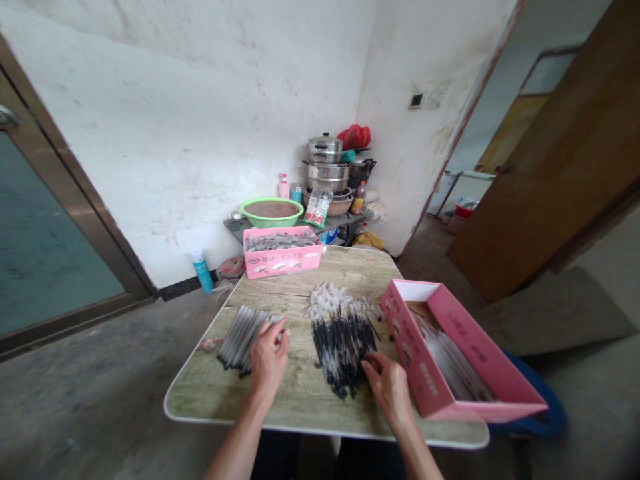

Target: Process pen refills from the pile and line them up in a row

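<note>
Tabletop (300,397), refill pile (343,343) against right fingers (373,364)

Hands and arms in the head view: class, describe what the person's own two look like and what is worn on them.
Both are bare. The left hand and right hand wear no gloves, and the forearms show no sleeves down to the picture's bottom edge. No watch, bracelet or ring can be made out, though the fingers are slightly blurred, so a thin ring could be missed.
</note>
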The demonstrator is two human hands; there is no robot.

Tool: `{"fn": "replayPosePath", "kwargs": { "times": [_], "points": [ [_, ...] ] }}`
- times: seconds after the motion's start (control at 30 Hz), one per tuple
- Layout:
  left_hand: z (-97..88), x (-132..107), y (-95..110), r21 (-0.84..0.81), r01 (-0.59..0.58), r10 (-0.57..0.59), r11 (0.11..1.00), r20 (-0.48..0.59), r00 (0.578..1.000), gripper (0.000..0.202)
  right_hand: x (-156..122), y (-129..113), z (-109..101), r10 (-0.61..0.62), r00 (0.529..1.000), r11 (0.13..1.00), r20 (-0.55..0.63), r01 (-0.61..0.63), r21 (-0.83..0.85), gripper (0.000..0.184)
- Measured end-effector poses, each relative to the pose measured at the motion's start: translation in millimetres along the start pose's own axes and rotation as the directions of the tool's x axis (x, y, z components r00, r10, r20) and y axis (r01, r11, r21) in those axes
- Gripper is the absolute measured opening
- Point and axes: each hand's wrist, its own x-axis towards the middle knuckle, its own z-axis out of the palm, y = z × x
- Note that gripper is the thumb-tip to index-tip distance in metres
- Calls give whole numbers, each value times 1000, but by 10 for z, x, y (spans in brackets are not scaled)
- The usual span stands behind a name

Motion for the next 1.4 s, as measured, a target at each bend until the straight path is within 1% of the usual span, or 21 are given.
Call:
{"fn": "replayPosePath", "kwargs": {
  "times": [0.07, 0.13, 0.17, 0.23, 0.33, 0.5, 0.6, 0.67, 0.73, 0.87, 0.93, 1.03, 1.1, 1.13, 1.17, 1.23, 1.27, 1.3, 1.33, 1.37, 1.4],
  "points": [
    [153, -117, 233, -179, -15, 30, 984, 81, 996, 32, 29, -89, 64, -7, 999, 965, 41, 17, -262, 19],
    [294, -232, 404, -326, -21, 73, 945, 147, 986, 32, 58, -179, 120, 17, 997, 887, 80, 22, -461, 17],
    [354, -280, 457, -368, -22, 91, 930, 172, 981, 31, 71, -215, 143, 27, 996, 855, 88, 23, -518, 17],
    [445, -346, 503, -415, -18, 113, 910, 205, 972, 30, 94, -263, 175, 38, 995, 827, 90, 19, -561, 15],
    [513, -383, 472, -448, 18, 96, 894, 230, 968, 29, 115, -287, 198, 52, 995, 809, 81, 6, -587, 16],
    [530, -394, 397, -518, 109, 24, 848, 244, 970, 29, 122, -296, 215, 54, 996, 794, 73, 1, -608, 16],
    [555, -407, 374, -563, 190, -27, 804, 286, 958, 31, 103, -307, 216, 44, 997, 799, 63, 3, -601, 18],
    [595, -409, 350, -601, 263, -65, 755, 330, 942, 33, 67, -320, 210, 37, 998, 804, 54, 2, -594, 21],
    [644, -398, 320, -644, 336, -99, 687, 375, 922, 37, 8, -340, 207, 9, 999, 825, 36, 13, -565, 22],
    [717, -340, 281, -683, 469, -162, 560, 465, 870, 48, -148, -403, 252, -95, 995, 903, 12, 91, -420, 23],
    [722, -313, 279, -676, 520, -190, 522, 502, 844, 53, -229, -449, 300, -132, 991, 930, 32, 135, -343, 23],
    [695, -303, 281, -683, 551, -189, 479, 533, 825, 49, -333, -531, 314, -178, 981, 948, 82, 193, -252, 20],
    [669, -316, 274, -698, 555, -179, 453, 538, 824, 44, -365, -581, 199, -205, 973, 953, 103, 222, -205, 17],
    [658, -325, 269, -704, 556, -178, 442, 539, 823, 42, -357, -597, 86, -213, 972, 956, 95, 228, -187, 17],
    [650, -333, 264, -707, 559, -182, 433, 538, 823, 40, -328, -601, -65, -217, 974, 958, 68, 226, -175, 17],
    [639, -343, 258, -712, 561, -195, 423, 533, 823, 39, -192, -562, -456, -190, 981, 966, -50, 178, -188, 24],
    [636, -344, 258, -714, 560, -199, 421, 529, 825, 39, -88, -514, -673, -169, 978, 963, -125, 137, -232, 27],
    [634, -343, 261, -717, 557, -201, 419, 525, 827, 39, 35, -448, -887, -137, 974, 947, -179, 75, -311, 29],
    [633, -340, 266, -721, 553, -201, 417, 521, 830, 38, 168, -365, -1084, -94, 976, 911, -195, 6, -413, 30],
    [632, -336, 273, -726, 550, -200, 414, 517, 832, 38, 301, -270, -1252, -43, 983, 851, -177, -57, -523, 30],
    [631, -333, 280, -729, 548, -199, 410, 514, 834, 38, 426, -167, -1385, 8, 995, 776, -100, -69, -627, 29]
  ]
}}
